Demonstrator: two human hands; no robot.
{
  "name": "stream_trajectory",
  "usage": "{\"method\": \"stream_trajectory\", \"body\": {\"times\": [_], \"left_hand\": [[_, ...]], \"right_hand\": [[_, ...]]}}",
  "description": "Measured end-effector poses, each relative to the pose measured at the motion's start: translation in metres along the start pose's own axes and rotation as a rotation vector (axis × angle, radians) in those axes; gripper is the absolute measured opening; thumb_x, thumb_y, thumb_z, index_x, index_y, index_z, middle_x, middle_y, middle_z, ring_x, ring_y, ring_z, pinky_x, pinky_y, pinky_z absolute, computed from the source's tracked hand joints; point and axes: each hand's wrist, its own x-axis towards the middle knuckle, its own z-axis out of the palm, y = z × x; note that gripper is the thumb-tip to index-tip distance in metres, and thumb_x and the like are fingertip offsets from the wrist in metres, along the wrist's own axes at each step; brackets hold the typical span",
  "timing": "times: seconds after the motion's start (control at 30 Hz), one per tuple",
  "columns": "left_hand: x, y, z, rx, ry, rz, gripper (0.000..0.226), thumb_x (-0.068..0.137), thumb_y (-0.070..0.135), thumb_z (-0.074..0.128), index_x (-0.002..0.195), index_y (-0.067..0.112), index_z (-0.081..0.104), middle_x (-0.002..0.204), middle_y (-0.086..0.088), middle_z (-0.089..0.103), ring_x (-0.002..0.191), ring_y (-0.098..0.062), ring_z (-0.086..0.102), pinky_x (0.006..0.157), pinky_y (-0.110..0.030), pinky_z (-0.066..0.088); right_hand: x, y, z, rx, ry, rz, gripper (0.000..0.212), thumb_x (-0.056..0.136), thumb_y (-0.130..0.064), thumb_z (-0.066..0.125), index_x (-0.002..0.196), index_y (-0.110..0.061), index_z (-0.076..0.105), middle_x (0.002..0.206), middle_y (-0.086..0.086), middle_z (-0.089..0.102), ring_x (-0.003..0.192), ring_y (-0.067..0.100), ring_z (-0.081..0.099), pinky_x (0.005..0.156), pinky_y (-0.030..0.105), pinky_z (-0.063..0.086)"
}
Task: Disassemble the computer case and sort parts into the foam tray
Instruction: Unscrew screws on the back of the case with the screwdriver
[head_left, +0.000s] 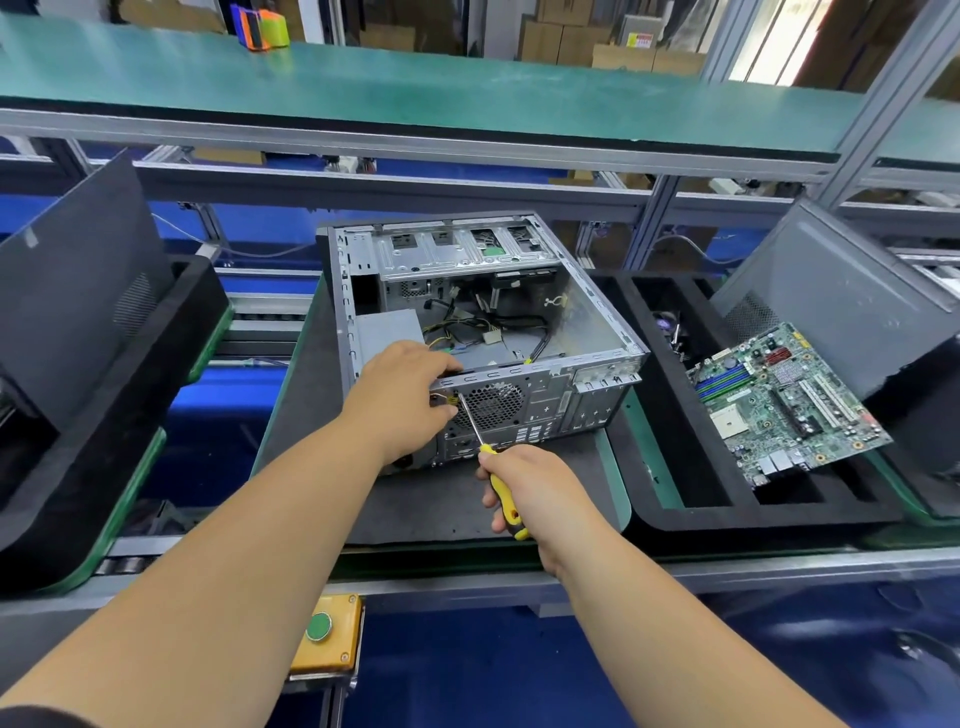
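Nearest, at 6 o'clock low: yellow button box (326, 638) with a green button on the bench edge, not in play.

My right hand (535, 493), about 5 o'clock of the case, has its fingers curled tight round the yellow-black screwdriver (504, 496). The shaft runs up toward 11 o'clock, tip at the rear panel just left of the fan grille (491, 404). I'd say it's angled that way to reach a rear-panel screw, though the screw itself is too small to see.

My left hand (402, 392) is at the case's near-left corner, fingers curled over the top edge of the rear panel, thumb by the tip. Probably bracing the case and guiding the bit.

The computer case (467, 332) lies on its side, open side up, centre of the dark mat (441, 512), rear panel toward me so the screws face the tool. Loose cables and a grey box, maybe the power supply, remain inside.

At 3 o'clock, well apart: the foam tray (675, 499), with the motherboard (784, 400) leaning tilted in it. So the board is already sorted.

At 9 o'clock another black foam tray (78, 467) holds a dark side panel (78, 270) propped upright. Far back: a green shelf (415, 88).
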Motion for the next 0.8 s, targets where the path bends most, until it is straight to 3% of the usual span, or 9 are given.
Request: {"method": "stream_trajectory", "body": {"times": [0.2,0.4,0.6,0.7,0.8], "left_hand": [[-0.001,-0.001,0.008,0.042,0.074,-0.004,0.042,0.084,0.042,0.067,0.124,0.033,0.058,0.124,0.007,0.058,0.123,-0.016,0.043,0.1,-0.036,0.039],[-0.003,0.002,0.015,0.026,0.198,-0.035,0.035,0.08,0.037,0.072,0.114,0.035,0.064,0.113,0.009,0.063,0.117,-0.014,0.049,0.091,-0.034,0.042],[-0.002,-0.001,0.017,0.028,0.215,-0.035,0.034,0.08,0.04,0.071,0.112,0.035,0.064,0.112,0.01,0.063,0.116,-0.013,0.049,0.087,-0.032,0.042],[-0.002,-0.001,0.017,0.016,0.209,-0.05,0.033,0.08,0.039,0.071,0.113,0.036,0.063,0.113,0.011,0.062,0.116,-0.012,0.048,0.084,-0.032,0.043],[-0.002,-0.001,0.018,0.023,0.207,-0.047,0.034,0.081,0.038,0.07,0.114,0.036,0.063,0.114,0.01,0.062,0.117,-0.012,0.048,0.086,-0.032,0.043]], "right_hand": [[-0.001,-0.004,0.001,0.004,-0.01,0.038,0.024,0.099,-0.032,0.054,0.088,-0.013,0.064,0.065,0.002,0.062,0.044,0.013,0.051,0.052,0.027,0.041],[-0.001,-0.005,0.002,0.029,-0.013,0.034,0.025,0.099,-0.031,0.055,0.084,-0.013,0.063,0.063,0.002,0.06,0.043,0.013,0.049,0.051,0.027,0.038],[0.001,-0.005,0.002,0.071,0.026,-0.001,0.026,0.097,-0.031,0.057,0.083,-0.011,0.065,0.06,-0.001,0.06,0.041,0.011,0.046,0.05,0.025,0.039],[0.002,-0.005,0.005,0.158,0.012,0.078,0.025,0.097,-0.03,0.059,0.083,-0.011,0.065,0.058,-0.002,0.059,0.041,0.01,0.045,0.046,0.023,0.037],[0.001,-0.002,0.008,0.414,-0.069,0.255,0.022,0.095,-0.029,0.065,0.083,-0.01,0.065,0.059,0.0,0.057,0.044,0.01,0.047,0.045,0.021,0.039]]}}
